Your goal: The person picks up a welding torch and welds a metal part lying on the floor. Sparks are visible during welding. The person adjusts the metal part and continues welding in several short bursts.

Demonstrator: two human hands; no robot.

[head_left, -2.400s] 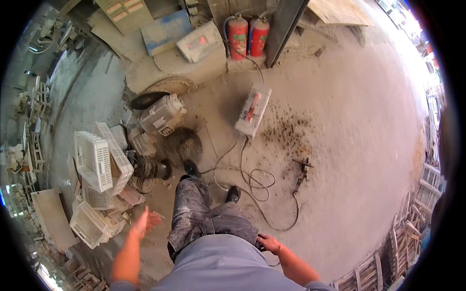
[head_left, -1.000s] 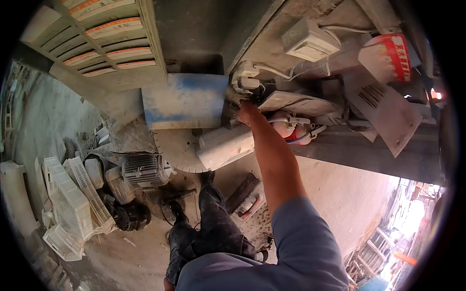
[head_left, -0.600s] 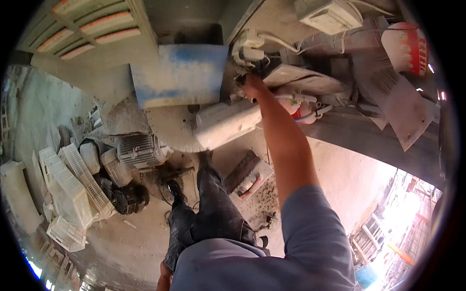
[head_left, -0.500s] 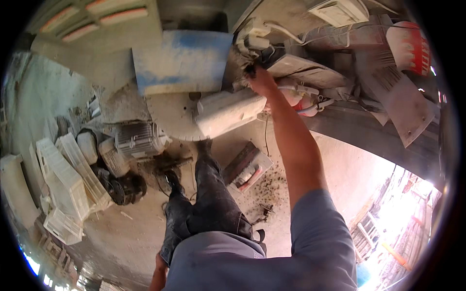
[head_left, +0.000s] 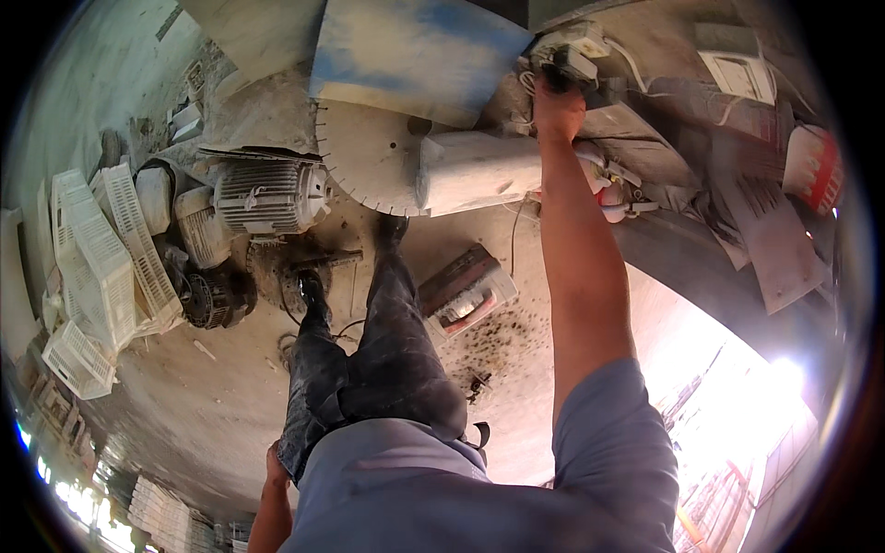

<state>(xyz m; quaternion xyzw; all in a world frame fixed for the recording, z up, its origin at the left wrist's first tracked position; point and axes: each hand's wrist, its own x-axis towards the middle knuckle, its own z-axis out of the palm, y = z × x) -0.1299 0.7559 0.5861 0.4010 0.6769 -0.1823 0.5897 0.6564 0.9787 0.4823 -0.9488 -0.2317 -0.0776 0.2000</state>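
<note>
Above the saw blade, right hand grips a dark plug; left hand unclear.

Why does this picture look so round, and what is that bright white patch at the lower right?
Head view: the fisheye lens bends straight edges and leaves a black rim; strong glare washes out the floor at lower right; the right hand on a dusty white box stays fairly sharp, while the left hand sits in dimmer light.

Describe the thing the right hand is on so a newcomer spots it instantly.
Start at the big round toothed saw blade at top centre. Follow the outstretched arm up to the right hand: it grips a small dark-and-white boxy switch unit, the only such box with pale cables trailing off.
</note>
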